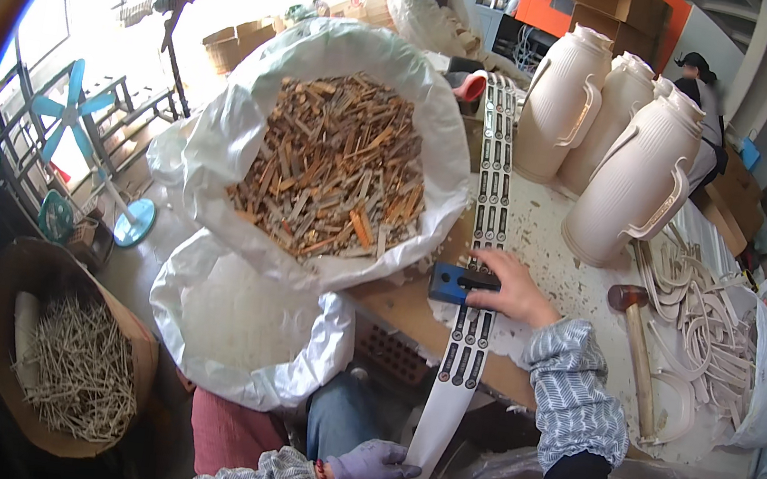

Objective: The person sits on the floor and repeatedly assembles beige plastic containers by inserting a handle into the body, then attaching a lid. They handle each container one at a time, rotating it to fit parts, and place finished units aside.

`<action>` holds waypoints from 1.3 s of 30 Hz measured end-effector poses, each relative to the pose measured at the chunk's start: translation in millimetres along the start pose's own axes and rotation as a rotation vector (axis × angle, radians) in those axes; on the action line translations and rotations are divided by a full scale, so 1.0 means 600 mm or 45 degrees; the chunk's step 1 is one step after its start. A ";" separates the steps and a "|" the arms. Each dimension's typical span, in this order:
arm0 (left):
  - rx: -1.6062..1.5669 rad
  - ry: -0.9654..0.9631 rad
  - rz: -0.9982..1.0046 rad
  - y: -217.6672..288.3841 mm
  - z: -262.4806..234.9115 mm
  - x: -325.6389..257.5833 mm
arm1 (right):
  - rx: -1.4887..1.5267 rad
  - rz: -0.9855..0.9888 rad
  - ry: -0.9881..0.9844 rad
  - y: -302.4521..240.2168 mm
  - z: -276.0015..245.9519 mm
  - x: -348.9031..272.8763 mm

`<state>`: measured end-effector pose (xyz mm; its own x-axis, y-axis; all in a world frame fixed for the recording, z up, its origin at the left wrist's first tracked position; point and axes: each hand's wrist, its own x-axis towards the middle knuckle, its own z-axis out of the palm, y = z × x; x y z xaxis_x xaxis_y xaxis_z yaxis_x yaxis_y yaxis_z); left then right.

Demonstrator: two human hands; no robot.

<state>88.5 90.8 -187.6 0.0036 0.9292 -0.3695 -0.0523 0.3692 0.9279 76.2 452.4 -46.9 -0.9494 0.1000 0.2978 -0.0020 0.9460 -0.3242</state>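
A long white strip (443, 429) printed with rows of black oblong labels runs from the far side of the table down over its near edge to my lap. My left hand (372, 465), in a light purple glove, has its fingers closed at the strip's lower end. My bare right hand (516, 291) rests with thumb and fingers around a blue block with a black top (451, 283), which lies across the strip at the table's near part. The block hides the labels beneath it. What the right palm covers cannot be seen.
A white sack (450, 166) of brownish small pieces stands left of the strip. Three ribbed pinkish thermos jugs (622, 187) stand to the right, near a wooden-handled mallet (634, 361) and cream plastic handles (708, 327). A box (129, 323) of thin sticks sits lower left. A person (706, 112) is at back right.
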 end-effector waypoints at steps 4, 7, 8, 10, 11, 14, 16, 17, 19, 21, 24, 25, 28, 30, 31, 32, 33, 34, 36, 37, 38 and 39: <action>0.253 0.049 0.058 0.020 0.013 -0.013 | 0.075 0.197 0.168 -0.025 0.002 -0.018; 0.041 0.077 0.143 0.058 0.024 -0.019 | -0.522 0.120 0.467 -0.011 0.010 -0.002; 0.268 0.117 0.158 0.061 0.017 -0.026 | -0.726 -0.010 0.646 -0.021 0.013 0.009; 0.705 0.211 0.180 0.055 0.002 -0.040 | -0.265 0.041 0.641 -0.061 0.024 -0.008; 0.638 0.462 0.463 0.041 0.004 -0.063 | -0.117 0.052 0.572 -0.091 0.030 -0.028; 0.590 0.690 0.712 0.064 -0.031 -0.136 | 0.011 0.148 0.311 -0.161 0.031 -0.098; 0.408 0.605 0.573 0.045 -0.068 -0.213 | 0.064 0.169 0.441 -0.174 0.055 -0.103; 0.330 0.725 0.472 0.041 -0.072 -0.255 | 0.087 0.192 0.404 -0.167 0.073 -0.099; 0.200 0.995 0.501 0.030 -0.075 -0.337 | 0.069 0.205 0.461 -0.147 0.099 -0.080; 0.266 1.320 0.492 -0.029 -0.074 -0.413 | -0.128 0.392 0.436 -0.107 0.118 -0.104; 0.707 2.030 0.240 -0.149 -0.066 -0.513 | 0.098 0.644 0.363 -0.061 0.090 -0.151; 0.708 2.187 0.134 -0.176 -0.078 -0.550 | 0.016 0.321 0.496 0.086 0.077 -0.208; 0.509 2.636 -0.502 -0.347 0.018 -0.695 | 0.038 0.512 0.359 -0.174 0.069 -0.140; 0.650 2.726 -0.925 -0.494 0.078 -0.774 | -0.087 0.484 0.432 -0.271 0.057 -0.128; 0.570 2.676 -1.155 -0.501 0.069 -0.810 | -0.212 0.261 0.378 -0.153 0.054 -0.135; 0.251 2.278 -1.372 -0.504 0.074 -0.865 | -0.279 0.401 0.454 -0.048 0.066 -0.175; 0.208 2.270 -1.515 -0.558 0.101 -0.913 | -0.299 0.337 0.428 -0.039 0.089 -0.172; 0.201 2.187 -1.588 -0.601 0.095 -0.959 | -0.570 0.263 0.526 -0.051 0.094 -0.188; 0.136 2.107 -1.670 -0.668 0.110 -1.005 | -0.730 0.129 0.455 -0.161 0.087 -0.145; 0.121 2.063 -1.659 -0.700 0.100 -1.009 | -0.875 0.107 0.552 -0.180 0.085 -0.146; 0.113 2.040 -1.704 -0.699 0.106 -1.018 | -0.837 0.213 0.578 -0.221 0.100 -0.131; 0.135 2.015 -1.700 -0.700 0.097 -1.019 | -0.850 0.188 0.622 -0.238 0.103 -0.133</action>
<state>166.4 -631.8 -348.5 -0.6922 -0.6422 -0.3293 -0.7001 0.7084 0.0900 133.1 290.4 -79.8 -0.6822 0.2143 0.6990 0.4438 0.8812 0.1630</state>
